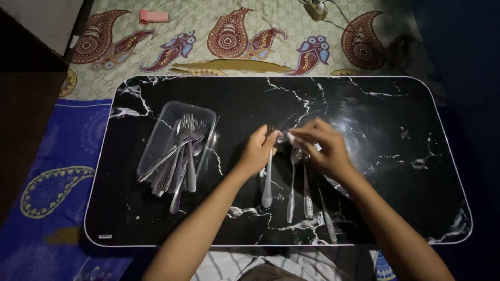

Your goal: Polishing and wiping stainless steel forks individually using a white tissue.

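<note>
A fork (269, 171) is held by the left hand (257, 152). A small white scrap (289, 137) is pinched by the right hand (324, 147). Wiping is judged underway; steady contact on the tines is called for.

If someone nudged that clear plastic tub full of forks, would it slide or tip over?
The tub would probably slide: the marble-look tabletop seems smooth. It may tip, since the forks stick out over its near rim. The plastic looks thin and light.

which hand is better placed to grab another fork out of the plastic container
Left. The left hand is nearer the clear plastic container of forks; the right hand is farther away and pinches something small and pale.
</note>
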